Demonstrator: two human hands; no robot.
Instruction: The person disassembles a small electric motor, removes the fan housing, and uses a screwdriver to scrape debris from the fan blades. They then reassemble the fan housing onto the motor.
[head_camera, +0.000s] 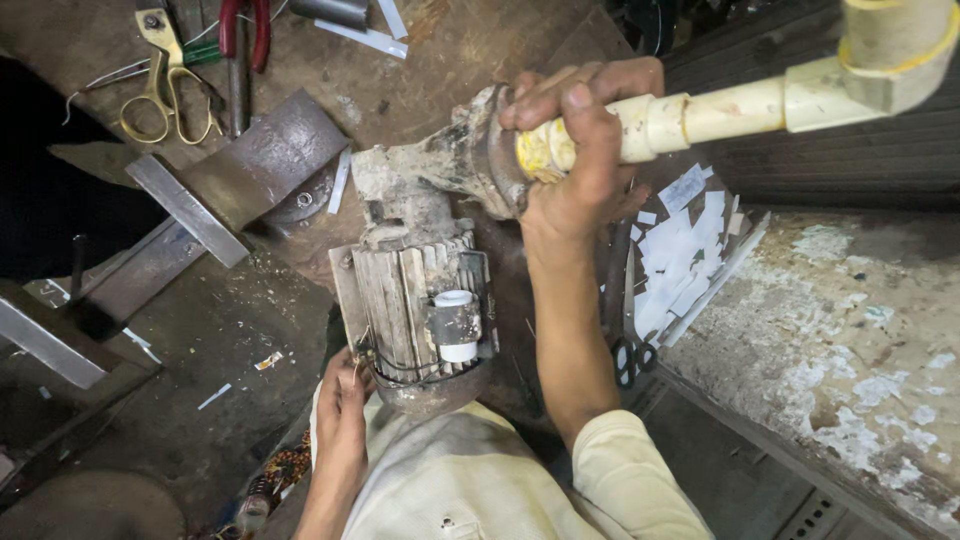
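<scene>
Cream plastic pipe (700, 110) is clenched in the right hand (580, 150), fingers wrapped round its end where it meets the rusty pump (470, 160) outlet. The left hand (345, 395) rests against the motor's (415, 300) near end, fingers curled at the black wires there; whether that grip truly holds anything I cannot tell. The motor lies on its side on the desk (450, 50), close against the person's body. The step in hand looks like working the pipe at the pump joint; it calls for a firm twist with the motor braced. The right forearm reaches forward, wrist bent over the pipe. Scissors (170, 80) lie well apart, paper scraps (680, 250) nearer.
</scene>
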